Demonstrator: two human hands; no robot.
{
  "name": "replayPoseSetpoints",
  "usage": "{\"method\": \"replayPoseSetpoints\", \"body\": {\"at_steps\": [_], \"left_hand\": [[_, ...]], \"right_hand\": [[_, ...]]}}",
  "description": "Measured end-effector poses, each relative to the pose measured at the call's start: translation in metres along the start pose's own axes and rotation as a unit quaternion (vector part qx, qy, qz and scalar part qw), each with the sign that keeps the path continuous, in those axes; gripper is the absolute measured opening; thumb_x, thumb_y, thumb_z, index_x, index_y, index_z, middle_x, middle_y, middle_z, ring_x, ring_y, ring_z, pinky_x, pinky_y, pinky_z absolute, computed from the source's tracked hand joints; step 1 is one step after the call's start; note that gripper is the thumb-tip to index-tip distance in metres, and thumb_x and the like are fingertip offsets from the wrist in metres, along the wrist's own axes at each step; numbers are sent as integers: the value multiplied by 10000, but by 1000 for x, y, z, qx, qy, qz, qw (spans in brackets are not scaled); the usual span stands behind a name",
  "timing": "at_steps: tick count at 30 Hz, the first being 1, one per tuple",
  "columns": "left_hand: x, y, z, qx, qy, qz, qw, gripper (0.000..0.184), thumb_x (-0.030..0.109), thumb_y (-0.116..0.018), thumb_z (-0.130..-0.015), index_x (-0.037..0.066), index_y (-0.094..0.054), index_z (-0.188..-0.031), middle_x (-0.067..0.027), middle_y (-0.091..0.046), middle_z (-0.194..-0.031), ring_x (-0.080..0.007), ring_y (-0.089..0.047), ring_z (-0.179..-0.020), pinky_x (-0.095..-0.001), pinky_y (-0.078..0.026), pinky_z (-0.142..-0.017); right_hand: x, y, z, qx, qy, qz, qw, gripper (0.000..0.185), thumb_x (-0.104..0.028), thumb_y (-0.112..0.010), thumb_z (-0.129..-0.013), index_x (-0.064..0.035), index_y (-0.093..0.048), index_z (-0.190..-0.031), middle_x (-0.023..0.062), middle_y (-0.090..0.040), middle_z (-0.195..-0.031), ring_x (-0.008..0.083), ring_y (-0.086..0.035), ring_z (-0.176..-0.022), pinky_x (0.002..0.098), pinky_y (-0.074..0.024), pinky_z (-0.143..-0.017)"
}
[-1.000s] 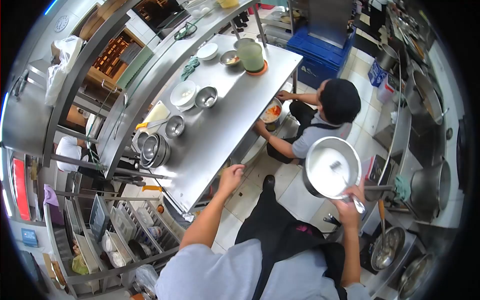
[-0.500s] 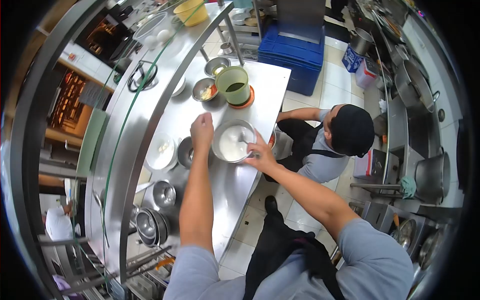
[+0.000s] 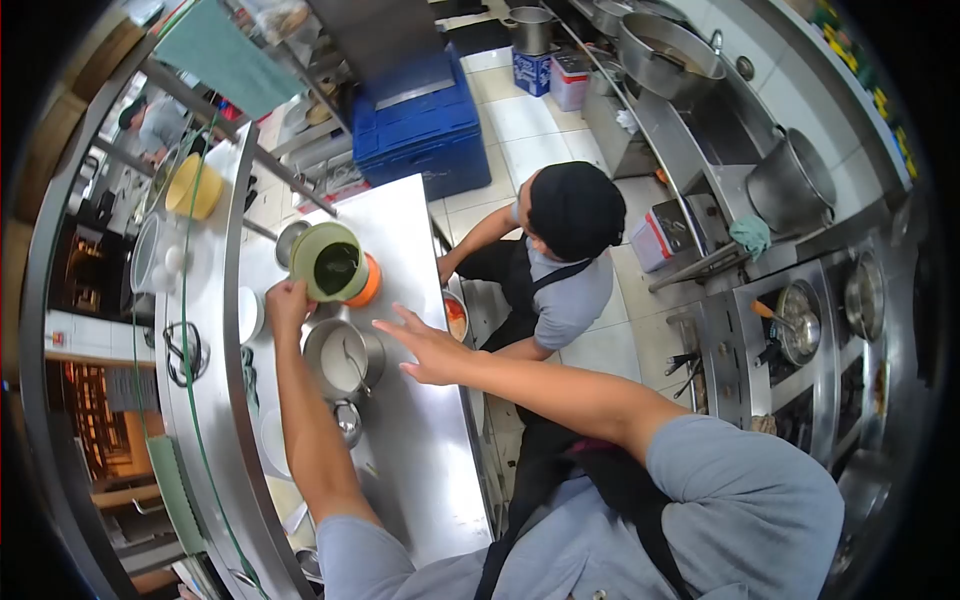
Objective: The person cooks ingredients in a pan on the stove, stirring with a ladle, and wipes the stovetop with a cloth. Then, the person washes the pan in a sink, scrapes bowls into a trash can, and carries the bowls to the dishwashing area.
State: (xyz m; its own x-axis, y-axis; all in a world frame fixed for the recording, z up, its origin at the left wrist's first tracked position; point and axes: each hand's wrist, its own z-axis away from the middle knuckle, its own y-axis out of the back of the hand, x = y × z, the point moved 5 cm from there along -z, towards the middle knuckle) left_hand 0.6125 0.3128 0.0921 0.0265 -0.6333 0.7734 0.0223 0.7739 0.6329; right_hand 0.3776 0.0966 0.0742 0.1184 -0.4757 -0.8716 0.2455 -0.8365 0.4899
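Note:
My left hand (image 3: 288,305) grips the near edge of a green container (image 3: 328,262) with dark liquid in it, tilted over the steel table (image 3: 420,480). An orange ring-shaped item (image 3: 369,282) lies against the container's right side. Just below stands a metal pot (image 3: 341,358) with white contents and a utensil resting inside. To the right of the pot, my right hand (image 3: 425,348) is held with its fingers spread and nothing in them. A small steel bowl (image 3: 347,424) sits below the pot.
A co-worker in a black cap (image 3: 575,212) crouches at the table's right side, beside a bowl of red food (image 3: 455,318). Behind the table stands a blue bin (image 3: 425,140). A raised steel shelf (image 3: 215,400) runs along the left. Stoves with pans (image 3: 798,322) are at the right.
The pot of white contents has been set on the table and my right hand has let go of it. My left hand has moved to the green container, taken hold of it and tilted it.

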Motion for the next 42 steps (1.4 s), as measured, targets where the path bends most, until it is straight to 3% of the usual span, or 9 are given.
{"method": "replayPoseSetpoints", "body": {"at_steps": [11, 16, 20, 26, 29, 33, 36, 39, 42], "left_hand": [[199, -61, 252, -166, -124, -124, 970, 241, 153, -590, -821, -52, -662, -717, -86, -626, -573, -125, -590, -536, -319, -476, -529], [230, -215, 363, -354, -139, -45, 924, 222, 152, -608, -833, -40, -657, -733, -62, -626, -595, -106, -585, -565, -291, -466, -551], [349, -334, 474, -569, -210, 1, 795, 355, 314, -631, -975, -32, -705, -1013, -63, -653, -745, -107, -599, -676, -299, -493, -625], [474, -591, 551, -499, -521, 76, 689, 380, 327, -622, -965, -3, -700, -1136, -200, -709, -1105, -332, -673, -1057, -381, -517, -896], [464, -709, 582, -505, -505, -197, 671, 655, 475, -673, -897, -14, -580, -1323, -261, -681, -1133, -328, -661, -1060, -384, -508, -927], [412, -759, 632, -835, -76, -208, 504, 474, 426, -446, -1046, 8, -611, -1197, -57, -570, -649, -148, -513, -485, -320, -442, -467], [428, -718, 645, -784, -228, -202, 541, 356, 343, -481, -1039, 37, -648, -1113, -18, -513, -596, -120, -496, -487, -300, -412, -463], [437, -677, 627, -628, -506, -193, 558, 313, 284, -596, -962, -21, -548, -1014, -250, -635, -733, -453, -631, -639, -515, -497, -577], [445, -670, 621, -553, -581, -178, 570, 270, 187, -617, -922, -24, -537, -1072, -308, -649, -824, -521, -625, -806, -565, -505, -695]], "right_hand": [[-13, 150, 201, 172, 105, 24, 979, 864, -200, -850, -741, -269, -431, -1493, 312, -209, -1587, 443, -586, -1194, 439, -518, -947], [37, 203, 377, 224, 12, 25, 974, 402, -228, -883, -697, -95, -624, -975, 285, -328, -1558, 401, -576, -1247, 414, -516, -963], [74, 238, 564, 398, -44, 68, 914, 400, -253, -902, -676, -67, -579, -821, 263, -383, -1535, 410, -586, -1228, 402, -518, -951], [93, 245, 791, 594, -267, 157, 742, 423, -157, -938, -559, -45, -593, -776, 266, -508, -1436, 422, -507, -1318, 468, -386, -1091], [93, 246, 856, 709, -290, 163, 622, 433, -75, -895, -579, -14, -494, -732, 266, -537, -1393, 416, -571, -1198, 438, -454, -991], [100, 213, 920, 748, -378, 173, 517, 415, -84, -869, -618, -9, -481, -744, 284, -555, -1337, 379, -598, -1093, 398, -473, -931], [128, 179, 947, 777, -391, 61, 490, 384, -10, -869, -629, -21, -512, -771, 244, -452, -1490, 332, -517, -1326, 357, -455, -1015], [127, 174, 947, 791, -365, 138, 471, 364, 13, -865, -645, -24, -527, -775, 221, -442, -1493, 299, -518, -1330, 329, -485, -984], [135, 166, 936, 823, -342, 82, 446, 357, -21, -866, -677, -39, -522, -768, 153, -587, -1252, 223, -602, -1151, 308, -505, -878]]}}
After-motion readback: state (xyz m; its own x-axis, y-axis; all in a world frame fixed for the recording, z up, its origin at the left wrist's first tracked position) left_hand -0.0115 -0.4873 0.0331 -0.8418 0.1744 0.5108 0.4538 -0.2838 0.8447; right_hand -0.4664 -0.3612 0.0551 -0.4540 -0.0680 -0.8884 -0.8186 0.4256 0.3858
